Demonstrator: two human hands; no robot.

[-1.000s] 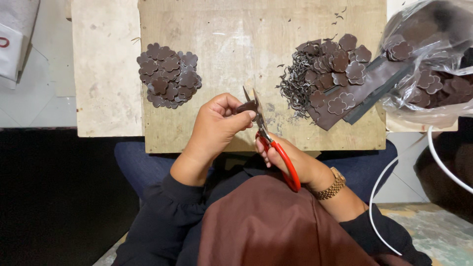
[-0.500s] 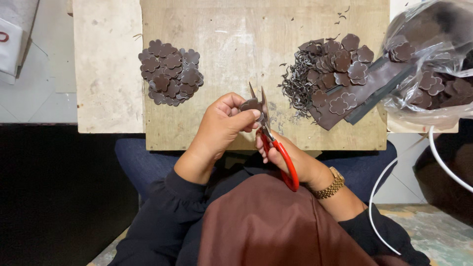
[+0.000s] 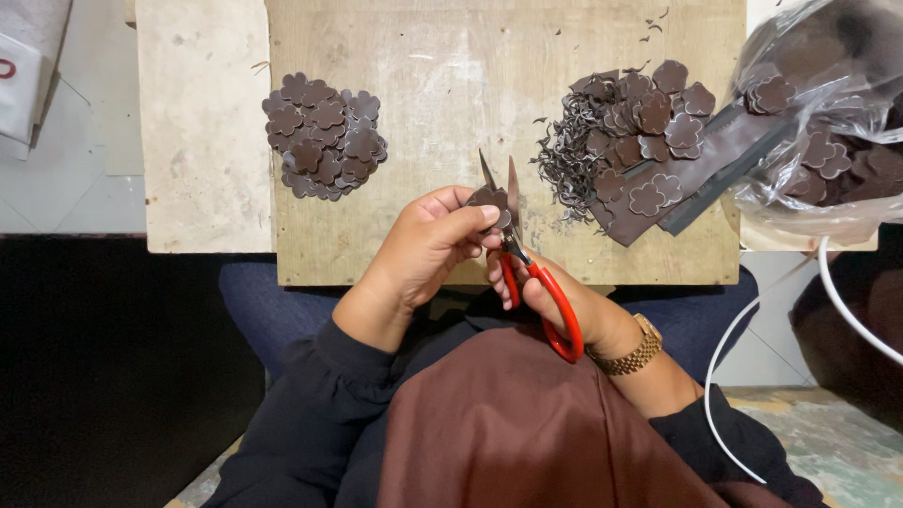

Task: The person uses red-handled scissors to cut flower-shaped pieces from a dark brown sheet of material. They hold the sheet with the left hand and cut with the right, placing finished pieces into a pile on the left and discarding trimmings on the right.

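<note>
Over the wooden board [image 3: 404,141], a brown flower piece [image 3: 490,198] is pinched by left hand [image 3: 428,246] fingers for trimming, red-handled scissors [image 3: 531,273] gripped by right hand [image 3: 555,301], blades parted.

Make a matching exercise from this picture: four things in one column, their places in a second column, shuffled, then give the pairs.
Things:
1. scissors
2. neat pile of flower shapes
3. plastic bag
4. small flower piece

Places:
A. far right, past the board's edge
B. in the left hand
C. in the right hand
D. on the left part of the wooden board

Pairs: 1-C, 2-D, 3-A, 4-B
</note>
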